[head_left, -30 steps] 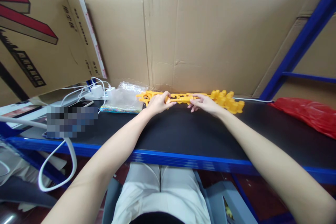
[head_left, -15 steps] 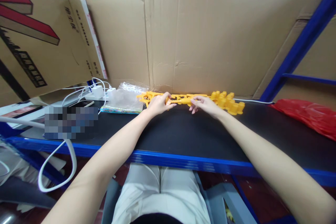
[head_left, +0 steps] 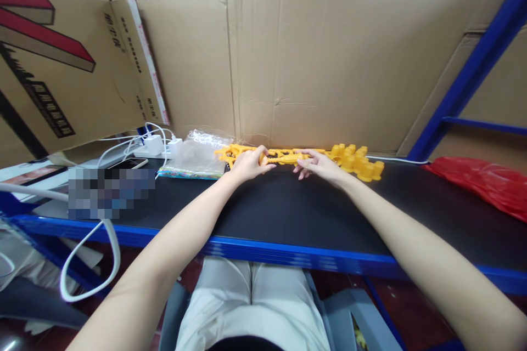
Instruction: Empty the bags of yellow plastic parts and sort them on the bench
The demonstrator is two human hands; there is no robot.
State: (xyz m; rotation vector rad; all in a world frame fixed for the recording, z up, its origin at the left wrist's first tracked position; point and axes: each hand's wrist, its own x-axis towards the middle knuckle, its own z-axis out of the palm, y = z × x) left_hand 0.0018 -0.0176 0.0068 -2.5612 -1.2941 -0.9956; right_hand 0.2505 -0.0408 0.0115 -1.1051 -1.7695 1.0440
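Observation:
A slim yellow plastic piece (head_left: 287,159) is held level between my two hands, above the back of the black shelf top. My left hand (head_left: 249,164) is closed on its left end, with the thumb pointing right. My right hand (head_left: 319,164) pinches the right end between thumb and fingers, the lower fingers curled loosely. Behind my hands lie more yellow branching plastic parts (head_left: 224,152), partly covered by my left hand. Just right of my right hand stands a cluster of yellow cup-like plastic parts (head_left: 357,163). Fine details of the held piece are too small to tell.
Left of my hands lies a clear plastic bag (head_left: 193,156). Farther left are white chargers (head_left: 153,144) with cables and a phone (head_left: 127,163). A red plastic bag (head_left: 481,184) sits at the right. A cardboard sheet (head_left: 329,66) walls the back; a blue rail (head_left: 288,250) edges the front.
My right hand has shifted slightly left along the yellow piece, its fingers a little closer to my left hand. The left hand is almost still.

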